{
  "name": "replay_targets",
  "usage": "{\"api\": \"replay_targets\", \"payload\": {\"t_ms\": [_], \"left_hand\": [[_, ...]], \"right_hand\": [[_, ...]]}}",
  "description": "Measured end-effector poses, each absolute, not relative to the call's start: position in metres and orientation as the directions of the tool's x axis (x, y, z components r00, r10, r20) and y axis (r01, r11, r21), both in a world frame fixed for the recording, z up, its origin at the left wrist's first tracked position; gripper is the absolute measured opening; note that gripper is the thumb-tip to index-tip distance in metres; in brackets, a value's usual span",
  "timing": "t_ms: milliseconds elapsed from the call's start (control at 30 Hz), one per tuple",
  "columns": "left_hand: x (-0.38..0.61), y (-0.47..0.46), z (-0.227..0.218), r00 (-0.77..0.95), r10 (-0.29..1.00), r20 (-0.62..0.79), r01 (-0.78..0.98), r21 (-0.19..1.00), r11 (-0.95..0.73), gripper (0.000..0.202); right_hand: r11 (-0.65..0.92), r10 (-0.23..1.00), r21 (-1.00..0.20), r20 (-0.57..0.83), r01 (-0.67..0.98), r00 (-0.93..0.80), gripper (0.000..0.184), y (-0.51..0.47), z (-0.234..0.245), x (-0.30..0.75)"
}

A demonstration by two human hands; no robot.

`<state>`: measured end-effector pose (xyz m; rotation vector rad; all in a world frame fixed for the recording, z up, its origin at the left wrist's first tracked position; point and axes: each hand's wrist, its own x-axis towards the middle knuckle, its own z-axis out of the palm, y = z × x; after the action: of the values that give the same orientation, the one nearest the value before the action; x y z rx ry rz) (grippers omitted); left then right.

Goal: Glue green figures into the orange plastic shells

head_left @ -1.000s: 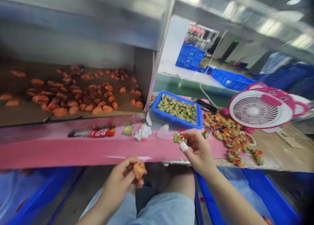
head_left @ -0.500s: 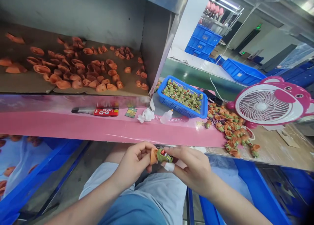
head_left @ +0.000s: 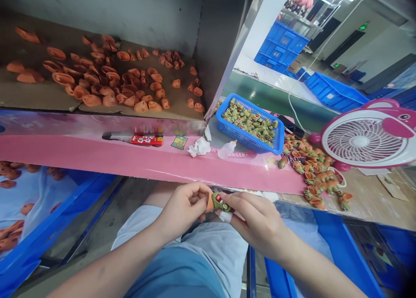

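Your left hand [head_left: 183, 209] and right hand [head_left: 255, 222] pinch close on a green figure [head_left: 218, 202], its orange piece [head_left: 210, 202] pressed against it, above your lap. The taped finger [head_left: 225, 216] could lose purchase, dropping it toward the blue bin [head_left: 338, 250]. Beyond lie the pink board [head_left: 97, 153], blue basket [head_left: 247, 138], loose figures [head_left: 312, 172], and fan [head_left: 359, 141].

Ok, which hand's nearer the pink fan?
Right. The right hand sits below and left of the pink fan; the left hand is farther left, both pinching the green figure.
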<state>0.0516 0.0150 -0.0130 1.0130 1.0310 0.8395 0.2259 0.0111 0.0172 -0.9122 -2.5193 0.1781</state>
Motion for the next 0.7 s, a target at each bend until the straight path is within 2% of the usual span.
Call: {"api": "replay_targets", "payload": {"t_ms": [300,567,700], "left_hand": [[0.054,0.014,-0.012,0.296,0.915,-0.275,-0.118,0.94,0.321,0.005],[0.058,0.015,-0.013,0.315,0.906,-0.282,-0.116,0.936,0.331,0.004],[0.056,0.015,-0.016,0.317,0.908,-0.273,-0.101,0.942,0.319,0.006]], "right_hand": [[0.763,0.644,-0.309,0.447,0.568,-0.621,0.03,0.012,0.012,0.223],[0.777,0.618,-0.259,0.489,0.574,-0.615,0.031,0.008,0.007,0.22],[0.779,0.619,-0.288,0.49,0.557,-0.614,0.031,0.009,0.0,0.219]]}}
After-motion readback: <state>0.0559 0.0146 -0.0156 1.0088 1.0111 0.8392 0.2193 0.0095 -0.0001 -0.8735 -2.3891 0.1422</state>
